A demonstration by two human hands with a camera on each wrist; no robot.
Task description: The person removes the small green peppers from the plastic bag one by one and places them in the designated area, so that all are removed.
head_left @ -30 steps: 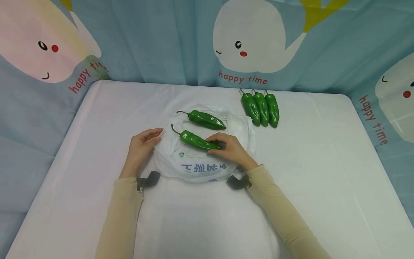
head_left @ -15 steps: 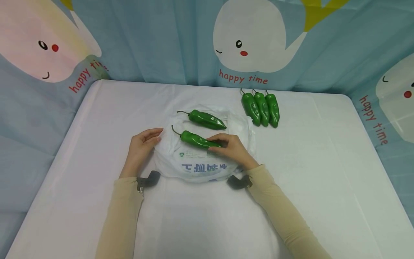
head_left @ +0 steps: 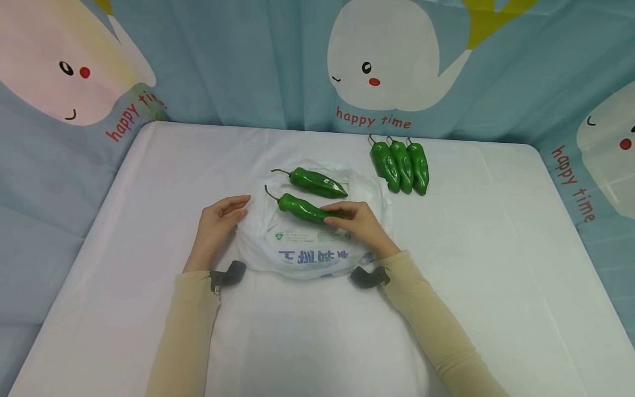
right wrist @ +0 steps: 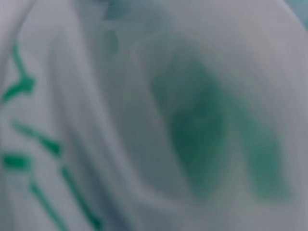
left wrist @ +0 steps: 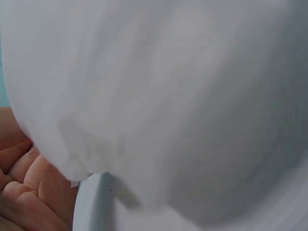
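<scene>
My right hand pinches the tapered tip of a green chili pepper between thumb and fingers. The pepper is over a white plastic bag, its stem pointing left. Just beyond it, a second green chili pepper lies on the bag. At the bag's left edge, my left hand holds the plastic with thumb and fingers. Plastic fills most of the left wrist view, partly covering that hand. Green shapes show blurred through the bag in the right wrist view, where my right hand cannot be seen.
Three more green peppers lie side by side near the table's back edge, right of the bag. A white cloth covers the table. Behind it hangs a blue curtain with whale prints.
My right hand has moved the held pepper slightly away from me and to the right, closer to the pepper beyond it. The left hand stays in place.
</scene>
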